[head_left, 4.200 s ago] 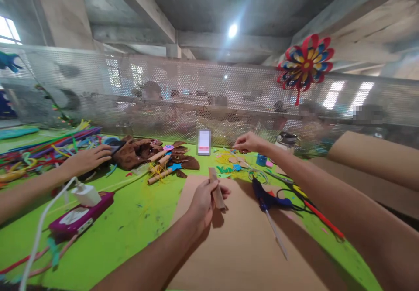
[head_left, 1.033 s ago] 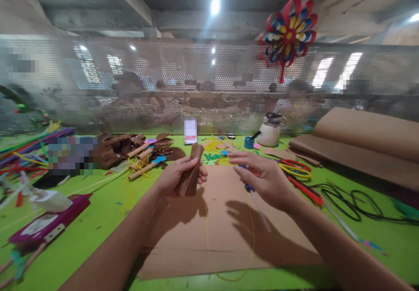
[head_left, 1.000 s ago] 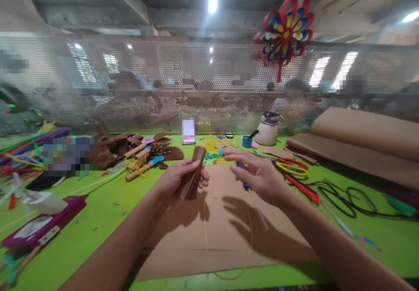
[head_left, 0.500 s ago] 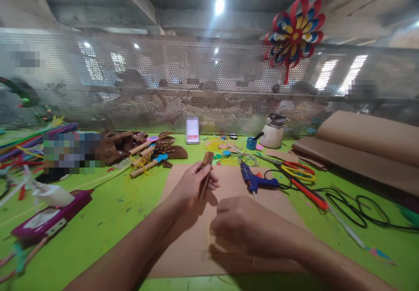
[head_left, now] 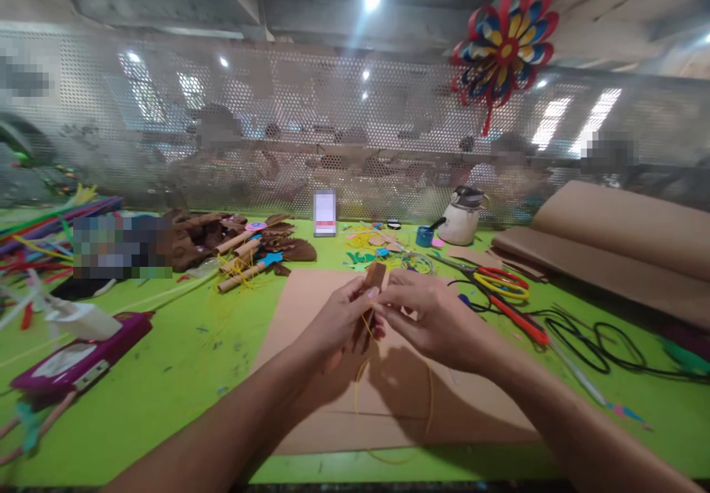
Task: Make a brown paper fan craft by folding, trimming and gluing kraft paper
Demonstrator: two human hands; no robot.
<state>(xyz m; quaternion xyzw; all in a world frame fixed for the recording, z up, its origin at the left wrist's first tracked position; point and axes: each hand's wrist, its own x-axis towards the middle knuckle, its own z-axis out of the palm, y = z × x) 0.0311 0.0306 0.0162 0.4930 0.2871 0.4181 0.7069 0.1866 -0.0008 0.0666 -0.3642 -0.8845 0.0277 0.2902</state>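
My left hand [head_left: 344,315] grips a folded strip of brown paper [head_left: 376,276], its top end showing above the fingers. Against it, my right hand [head_left: 424,312] is closed in a pinch on a thin yellow string [head_left: 368,324] that runs across the folded paper. Loops of the string hang below onto a brown paper sheet [head_left: 310,404]. Both hands are over that sheet and close together. A blue glue gun [head_left: 464,300] is mostly hidden behind my right hand.
Scissors and cutters with red and yellow handles [head_left: 502,286] lie on the right, beside a black cable [head_left: 604,345]. A purple power strip [head_left: 83,360] sits at left. Brown paper tubes [head_left: 238,264], a phone [head_left: 325,213] and a white jug [head_left: 459,219] stand or lie behind.
My right hand has risen from the sheet to meet my left hand, bringing the yellow string against the folded paper. It now covers most of the glue gun.
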